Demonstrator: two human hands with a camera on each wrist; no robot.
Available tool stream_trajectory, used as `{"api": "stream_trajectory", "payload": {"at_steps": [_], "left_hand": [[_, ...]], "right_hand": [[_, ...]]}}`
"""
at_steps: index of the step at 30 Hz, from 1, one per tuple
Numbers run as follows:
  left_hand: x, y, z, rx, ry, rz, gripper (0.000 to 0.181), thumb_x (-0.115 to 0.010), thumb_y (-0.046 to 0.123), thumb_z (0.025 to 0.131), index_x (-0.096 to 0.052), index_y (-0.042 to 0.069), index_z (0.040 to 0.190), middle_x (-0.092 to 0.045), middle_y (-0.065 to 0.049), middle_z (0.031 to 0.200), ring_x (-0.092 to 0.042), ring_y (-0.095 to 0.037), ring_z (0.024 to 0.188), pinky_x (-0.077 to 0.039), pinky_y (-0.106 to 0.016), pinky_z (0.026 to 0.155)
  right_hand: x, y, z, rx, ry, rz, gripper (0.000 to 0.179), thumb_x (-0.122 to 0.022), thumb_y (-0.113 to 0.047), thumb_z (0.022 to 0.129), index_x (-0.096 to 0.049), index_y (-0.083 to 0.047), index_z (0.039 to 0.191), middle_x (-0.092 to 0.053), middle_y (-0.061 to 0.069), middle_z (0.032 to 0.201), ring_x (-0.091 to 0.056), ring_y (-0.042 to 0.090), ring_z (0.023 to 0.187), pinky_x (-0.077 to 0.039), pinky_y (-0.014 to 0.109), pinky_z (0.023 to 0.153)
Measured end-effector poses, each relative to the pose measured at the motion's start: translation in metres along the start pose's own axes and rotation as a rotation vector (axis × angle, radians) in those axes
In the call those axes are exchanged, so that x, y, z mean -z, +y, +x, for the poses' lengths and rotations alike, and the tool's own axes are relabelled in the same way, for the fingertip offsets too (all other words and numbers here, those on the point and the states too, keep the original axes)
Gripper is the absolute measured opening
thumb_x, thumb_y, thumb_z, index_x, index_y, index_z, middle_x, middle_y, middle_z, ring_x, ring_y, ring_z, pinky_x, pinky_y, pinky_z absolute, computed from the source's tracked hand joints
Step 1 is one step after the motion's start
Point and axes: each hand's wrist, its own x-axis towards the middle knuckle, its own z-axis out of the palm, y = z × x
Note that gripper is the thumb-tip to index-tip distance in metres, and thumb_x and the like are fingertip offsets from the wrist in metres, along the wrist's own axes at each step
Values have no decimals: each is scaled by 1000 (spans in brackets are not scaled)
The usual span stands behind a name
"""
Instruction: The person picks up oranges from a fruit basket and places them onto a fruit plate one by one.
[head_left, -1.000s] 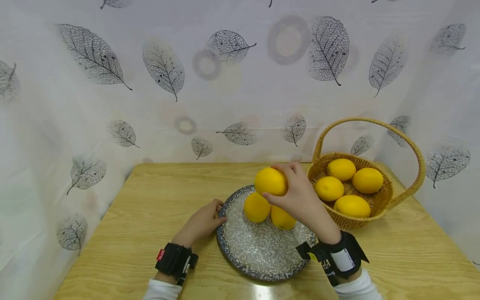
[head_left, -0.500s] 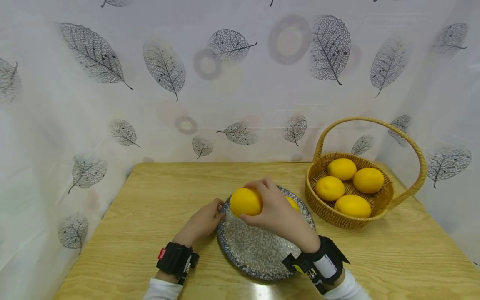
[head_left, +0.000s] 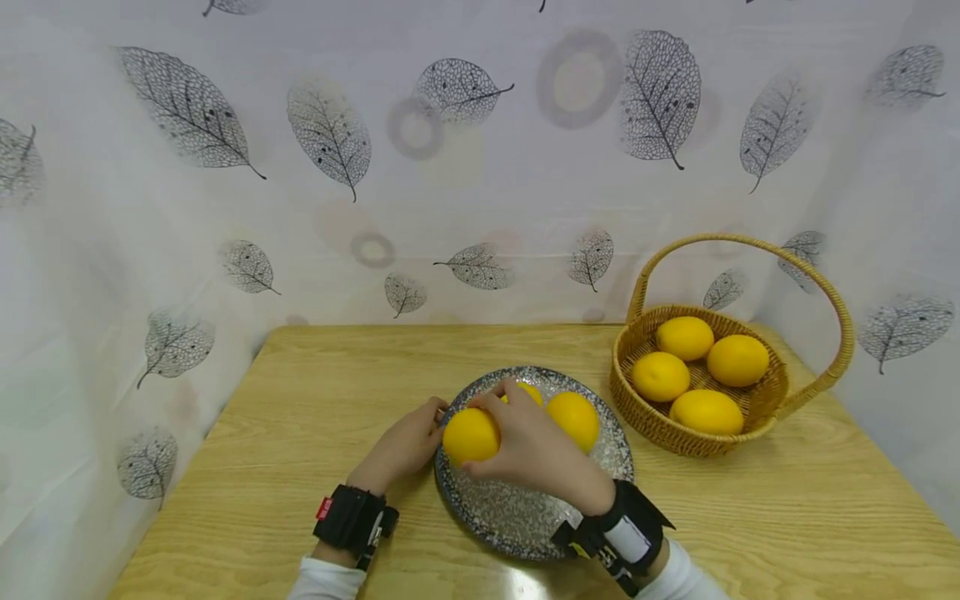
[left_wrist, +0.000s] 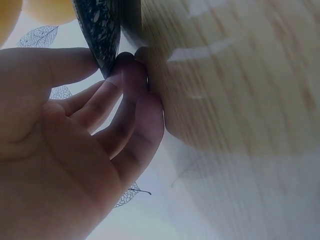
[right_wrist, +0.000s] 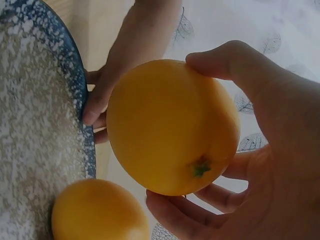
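Inside the right hand (head_left: 528, 447) I have an orange (head_left: 470, 436) gripped, over the plate (head_left: 510, 510). Just left of that grip, the left hand (head_left: 401, 446) pinches the rim; rightward sit two more oranges (head_left: 573, 419), then a basket (head_left: 643, 423).

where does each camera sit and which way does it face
Head: worn on the head, facing forward and down at plate and basket; left hand and right hand show.
Left wrist: on that wrist, facing the plate; only the left hand shows.
Right wrist: on that wrist, facing the held orange; both hands show.
Shared: head and right wrist show the held orange.
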Motion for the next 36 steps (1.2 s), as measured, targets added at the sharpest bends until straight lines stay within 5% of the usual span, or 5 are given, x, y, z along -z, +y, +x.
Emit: {"api": "stream_trajectory", "payload": {"at_steps": [6,14,36], "left_hand": [[-1,0,0,1,-3,-24,32,-52,16,98,-53,3,128,-69,-17,118,-64,-24,101,-54,-49,92],[-3,-2,1,-28,17,-8,31,-55,17,98,-54,4,125,-69,-14,107,-61,-16,84,-56,-41,78],[-2,2,0,-27,28,2,27,-55,12,97,-55,2,122,-70,-14,101,-61,-16,79,-55,-38,71]], "right_hand": [[-12,1,0,19,-22,-72,68,-80,-44,65,-62,-16,124,-54,6,114,-55,17,91,-54,33,71],[-21,2,0,49,-62,-118,62,-80,-39,67,-63,-12,121,-52,6,110,-51,17,91,-53,34,74],[-16,1,-3,112,-90,-239,47,-76,-35,77,-67,-16,118,-64,4,112,-54,19,98,-53,36,82]]}}
